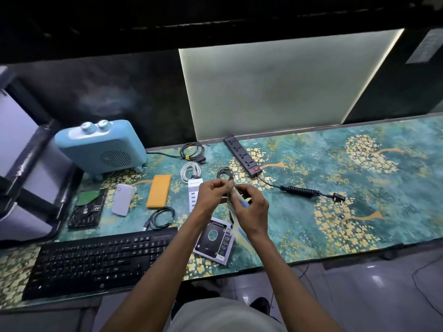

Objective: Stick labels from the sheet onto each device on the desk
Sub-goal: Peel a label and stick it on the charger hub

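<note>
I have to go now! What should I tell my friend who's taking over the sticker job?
Left hand pinches the top of the label sheet; right hand grips the sheet, above the drive caddy.
Devices lie on the desk: blue heater, power strip, orange power bank, white power bank, keyboard.
No labels visible on any device.
Left: label each one.

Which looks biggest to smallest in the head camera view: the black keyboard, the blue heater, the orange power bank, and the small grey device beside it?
1. Black keyboard, though it lies nearest the camera.
2. Blue heater.
3. Orange power bank and small grey device look too alike to rank.
</note>
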